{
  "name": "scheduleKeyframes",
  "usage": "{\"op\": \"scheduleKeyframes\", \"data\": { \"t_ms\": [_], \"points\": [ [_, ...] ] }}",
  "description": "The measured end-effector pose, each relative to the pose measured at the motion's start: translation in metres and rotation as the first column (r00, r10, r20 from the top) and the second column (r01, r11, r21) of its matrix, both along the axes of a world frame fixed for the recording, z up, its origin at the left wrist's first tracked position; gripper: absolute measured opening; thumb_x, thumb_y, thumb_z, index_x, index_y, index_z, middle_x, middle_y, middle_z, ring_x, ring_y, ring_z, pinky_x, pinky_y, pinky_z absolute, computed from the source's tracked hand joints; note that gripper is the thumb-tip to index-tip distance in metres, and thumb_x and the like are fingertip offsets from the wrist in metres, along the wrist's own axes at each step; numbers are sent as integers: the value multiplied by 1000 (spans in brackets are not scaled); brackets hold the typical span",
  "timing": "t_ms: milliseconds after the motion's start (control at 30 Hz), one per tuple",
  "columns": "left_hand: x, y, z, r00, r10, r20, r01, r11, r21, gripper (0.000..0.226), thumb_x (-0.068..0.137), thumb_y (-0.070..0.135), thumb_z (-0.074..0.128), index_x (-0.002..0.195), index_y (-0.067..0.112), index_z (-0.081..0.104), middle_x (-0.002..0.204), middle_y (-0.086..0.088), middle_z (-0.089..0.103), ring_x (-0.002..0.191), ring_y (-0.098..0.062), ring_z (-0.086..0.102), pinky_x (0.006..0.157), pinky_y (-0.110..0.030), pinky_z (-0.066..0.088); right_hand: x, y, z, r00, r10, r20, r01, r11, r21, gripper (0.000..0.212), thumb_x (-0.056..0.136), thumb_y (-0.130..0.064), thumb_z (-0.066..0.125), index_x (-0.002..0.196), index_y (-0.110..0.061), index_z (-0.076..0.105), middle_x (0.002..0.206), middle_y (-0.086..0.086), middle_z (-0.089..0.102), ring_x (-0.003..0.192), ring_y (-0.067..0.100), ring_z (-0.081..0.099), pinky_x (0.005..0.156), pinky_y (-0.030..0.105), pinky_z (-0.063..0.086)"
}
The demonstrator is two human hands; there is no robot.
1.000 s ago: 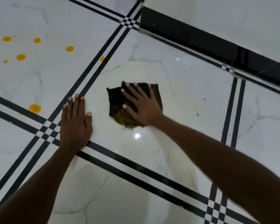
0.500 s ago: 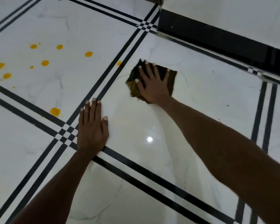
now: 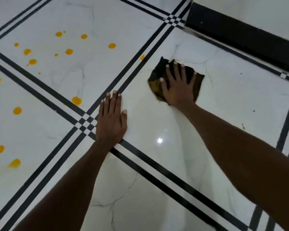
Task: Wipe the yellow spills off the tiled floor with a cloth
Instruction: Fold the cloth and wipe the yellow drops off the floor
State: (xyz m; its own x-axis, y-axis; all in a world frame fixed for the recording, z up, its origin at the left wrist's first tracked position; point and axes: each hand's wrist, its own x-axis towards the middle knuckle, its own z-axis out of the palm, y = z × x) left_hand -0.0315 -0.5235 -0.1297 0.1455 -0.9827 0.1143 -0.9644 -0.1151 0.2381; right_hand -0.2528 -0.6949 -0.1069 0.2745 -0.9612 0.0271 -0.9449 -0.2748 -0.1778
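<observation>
Already soiled, cloth sits near the tile border

Right hand (image 3: 178,87) lies flat, fingers spread, pinning the dark cloth (image 3: 196,84) to the tiled floor (image 3: 232,104); left hand (image 3: 111,120) rests released, palm down. Limp and probably damp, the cloth should slide easily under palm pressure. Yellow spills (image 3: 76,100) lie across the stripes.

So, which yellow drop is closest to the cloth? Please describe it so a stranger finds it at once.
Start at the dark cloth under the right hand. Follow the double black stripe running just left of it. The drop sits at that stripe's edge, beyond the cloth; every other yellow spot lies out on open white tile.
</observation>
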Motion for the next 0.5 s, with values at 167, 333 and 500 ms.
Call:
{"op": "scheduleKeyframes", "data": {
  "t_ms": [167, 333, 500],
  "points": [
    [0, 2, 0, 999, -10, -35, 10, 1000, -5, 61, 109, 33, 20, 165, 10, 19, 175, -8, 13, 163, -24, 6, 133, -46, 10, 27, 123, 0, 906, 423, 0, -423, 906, -19, 63, 109, -54, 26, 167, -29, 20, 177, 2, 11, 164, 29, 8, 126, 69, 8],
    [0, 3, 2, 999, 2, -44, -2, 1000, 8, 62, 109, 33, 23, 166, 10, 15, 176, -7, 10, 163, -24, 4, 133, -45, 9, -72, 122, 2, 839, 541, -66, -542, 841, 1, 65, 108, -58, 30, 167, -34, 20, 177, -4, 13, 164, 22, 11, 130, 60, 11],
    [1, 2, -3, 999, -11, -42, 11, 1000, -7, 61, 110, 33, 24, 166, 10, 16, 175, -7, 10, 163, -24, 4, 133, -44, 7, 1, 33, -3, 999, 54, 1, -54, 999, -3, 68, 107, -58, 21, 166, -26, 24, 175, 5, 19, 163, 32, 16, 128, 68, 7]
  ]
}}
